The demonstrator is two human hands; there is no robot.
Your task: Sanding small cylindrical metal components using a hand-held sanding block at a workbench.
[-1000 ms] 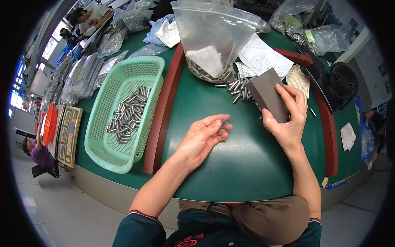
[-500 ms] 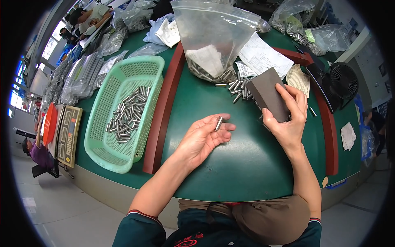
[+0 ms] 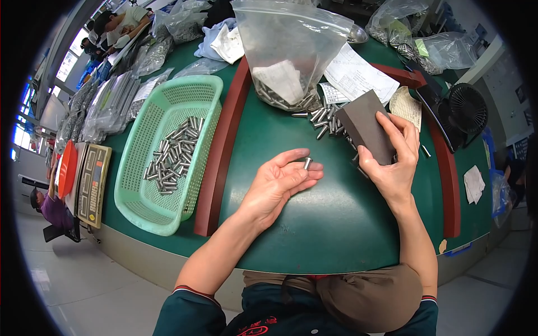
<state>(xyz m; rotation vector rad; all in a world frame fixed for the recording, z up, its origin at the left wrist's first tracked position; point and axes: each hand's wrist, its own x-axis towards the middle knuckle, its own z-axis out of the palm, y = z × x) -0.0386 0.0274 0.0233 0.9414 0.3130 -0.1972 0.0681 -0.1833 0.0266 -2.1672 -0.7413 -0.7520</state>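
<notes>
Between the thumb and fingers of my left hand (image 3: pixel 282 182) is a small shiny metal pin (image 3: pixel 307 163), held over the middle of the green table. My right hand (image 3: pixel 397 159) grips a dark grey rectangular block (image 3: pixel 367 126), tilted, at the right of the table. Loose metal pins (image 3: pixel 323 119) lie just left of the block, and it hides part of that pile. A mint-green plastic basket (image 3: pixel 124 173) to the left holds a heap of similar pins (image 3: pixel 175 157).
Dark red wooden rails (image 3: pixel 210 193) border the work area. An open clear plastic bag (image 3: pixel 291 39) of pins stands at the back, beside papers (image 3: pixel 361 73). A black fan (image 3: pixel 468 112) is at the right, a scale (image 3: pixel 94 185) far left. Other people work in the distance.
The pin in my left hand has turned more upright and shifted slightly right as the fingers rolled it. My right hand and the block have barely moved.
</notes>
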